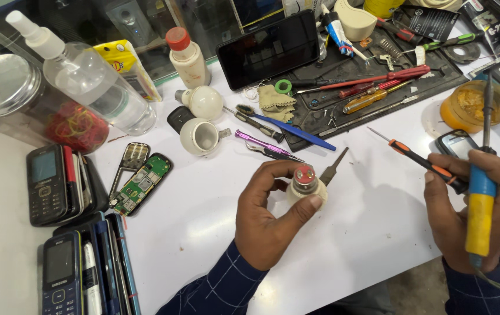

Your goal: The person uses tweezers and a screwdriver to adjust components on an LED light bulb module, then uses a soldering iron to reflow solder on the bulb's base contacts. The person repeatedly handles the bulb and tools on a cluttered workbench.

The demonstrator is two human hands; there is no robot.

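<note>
Your left hand rises from the lower edge with the wrist bent, thumb and fingers curled round a white bulb base, its metal cap with two contacts facing up; the base sits above the white desk, near the middle. Your right hand is closed in a fist round two tools at once: a soldering iron with a blue and yellow handle, standing almost upright with the tip up, and an orange screwdriver that slants up-left out of the same grip. The two hands are well apart.

Left of you, a clear jar with a metal lid holds red and yellow rubber bands. A spray bottle lies tilted against it. An orange dish at the right edge holds something yellowish; what it is I cannot tell. A white bulb cup lies on its side, open mouth towards you, with a bulb just behind it
</note>
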